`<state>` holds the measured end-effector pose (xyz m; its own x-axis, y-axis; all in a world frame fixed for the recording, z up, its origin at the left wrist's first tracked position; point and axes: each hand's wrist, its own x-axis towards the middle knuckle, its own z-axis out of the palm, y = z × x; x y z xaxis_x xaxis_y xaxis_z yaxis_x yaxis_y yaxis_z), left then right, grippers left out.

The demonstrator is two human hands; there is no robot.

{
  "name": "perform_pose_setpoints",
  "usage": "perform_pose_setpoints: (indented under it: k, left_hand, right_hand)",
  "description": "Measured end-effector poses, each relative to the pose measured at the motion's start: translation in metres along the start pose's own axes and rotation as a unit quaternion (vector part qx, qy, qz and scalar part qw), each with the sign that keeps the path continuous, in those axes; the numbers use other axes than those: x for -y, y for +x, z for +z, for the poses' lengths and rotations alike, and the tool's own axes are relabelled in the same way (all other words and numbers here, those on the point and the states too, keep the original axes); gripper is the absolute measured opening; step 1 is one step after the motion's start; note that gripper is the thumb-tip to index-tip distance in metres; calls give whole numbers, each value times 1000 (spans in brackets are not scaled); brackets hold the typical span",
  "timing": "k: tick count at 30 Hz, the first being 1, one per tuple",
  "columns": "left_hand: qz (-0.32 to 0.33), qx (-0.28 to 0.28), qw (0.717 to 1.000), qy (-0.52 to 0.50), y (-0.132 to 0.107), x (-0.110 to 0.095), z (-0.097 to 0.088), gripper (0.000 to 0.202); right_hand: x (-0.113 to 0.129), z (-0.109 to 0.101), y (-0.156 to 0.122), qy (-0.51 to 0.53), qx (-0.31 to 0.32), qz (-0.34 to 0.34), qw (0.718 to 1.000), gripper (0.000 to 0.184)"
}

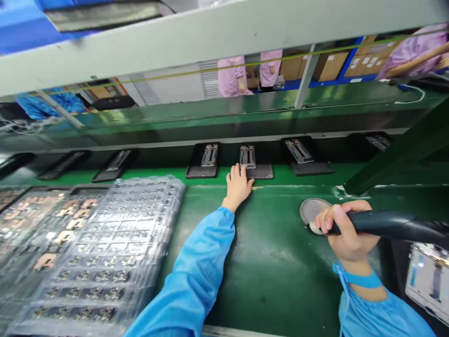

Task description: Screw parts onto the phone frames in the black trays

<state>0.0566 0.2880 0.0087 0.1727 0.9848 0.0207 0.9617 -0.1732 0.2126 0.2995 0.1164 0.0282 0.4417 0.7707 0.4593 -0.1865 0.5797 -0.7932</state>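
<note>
Head view: open left hand (238,186) on the edge of a black fixture tray (261,172); right hand (347,229) closed around a mesh-headed handheld tool (372,223).
Metal phone frame (247,157) on that tray, long axis pointing away across the green conveyor belt (277,276), just beyond the left fingertips (235,171), well left of the right hand.

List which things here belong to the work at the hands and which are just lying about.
In use: left hand, black fixture, metal frame on it, right hand, black-handled mesh-headed tool.
Lying about: stacked clear trays of parts, other fixtures, cardboard boxes.
</note>
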Motion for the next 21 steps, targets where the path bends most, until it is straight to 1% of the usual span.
perform_pose_setpoints:
  k: [2,4,6,8,10,11,13,15,16,18,19,21]
  left_hand:
    - [-66,-30,997,23,8,19,-13,67]
    - [-136,-51,988,45,5,47,-27,62]
    - [-186,-61,979,63,-2,77,-42,56]
    - [-201,-62,975,72,-7,99,-53,49]
    - [-192,-57,977,71,-6,111,-60,42]
    - [-181,-52,980,66,-5,112,-61,40]
    - [-151,-42,986,51,-1,106,-62,41]
    - [-115,-32,992,34,-2,94,-63,43]
    - [-96,-26,995,25,-7,86,-64,44]
    - [-59,-12,998,9,-27,71,-64,43]
    - [-41,-3,999,2,-44,63,-62,42]
    - [-6,19,1000,-13,-90,50,-53,41]
  right_hand:
    - [-3,0,-1,0,1,-1,1000,35]
    - [-5,0,-2,-3,0,-6,1000,35]
    - [-6,0,-2,-5,2,-8,1000,35]
    - [-7,-1,-1,-6,-1,-7,1000,36]
    - [-7,-3,1,-6,-10,-6,1000,39]
    - [-7,-4,3,-6,-16,-6,1000,41]
    - [-7,-8,7,-6,-32,-11,999,44]
    - [-7,-12,12,-11,-49,-20,999,44]
    - [-7,-14,14,-15,-58,-24,998,44]
    - [-6,-18,17,-23,-72,-29,997,44]
    - [-6,-20,19,-27,-77,-28,996,43]
    - [-5,-22,20,-31,-84,-27,996,43]
